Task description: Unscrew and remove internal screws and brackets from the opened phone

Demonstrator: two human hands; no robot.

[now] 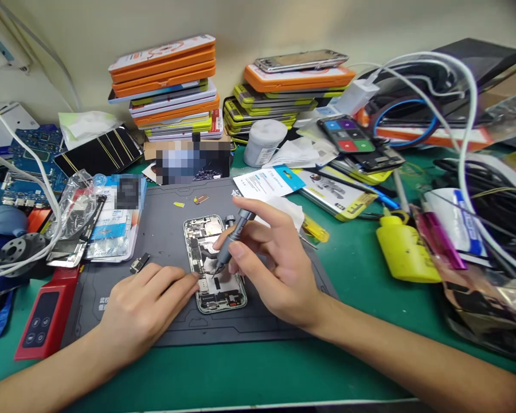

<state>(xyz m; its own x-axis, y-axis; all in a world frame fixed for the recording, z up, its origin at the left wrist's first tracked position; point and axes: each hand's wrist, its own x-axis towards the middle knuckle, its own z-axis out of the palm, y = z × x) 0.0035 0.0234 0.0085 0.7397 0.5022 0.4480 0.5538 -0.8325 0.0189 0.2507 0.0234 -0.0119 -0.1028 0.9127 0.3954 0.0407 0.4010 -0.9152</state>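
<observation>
An opened smartphone (217, 295) lies on the dark grey work mat (163, 212), its inner parts showing. My right hand (279, 264) grips a grey screwdriver (232, 244), index finger resting on its top end. The tip points down at the lower middle of the phone; contact cannot be made out. My left hand (148, 304) rests on the mat with its fingers stretched towards the phone's left edge, seemingly touching it. Just beyond the left hand sits a small dark phone part (140, 263). A small yellow piece (179, 205) and a copper-coloured piece (201, 199) lie farther back.
Stacked orange and yellow boxes (163, 69) stand along the wall. To the right are a yellow bottle (406, 246) and looping white cables (468, 126). A red device (47, 315) lies at the left, near a blue air blower (6, 218). Behind the mat stands a white tub (264, 140).
</observation>
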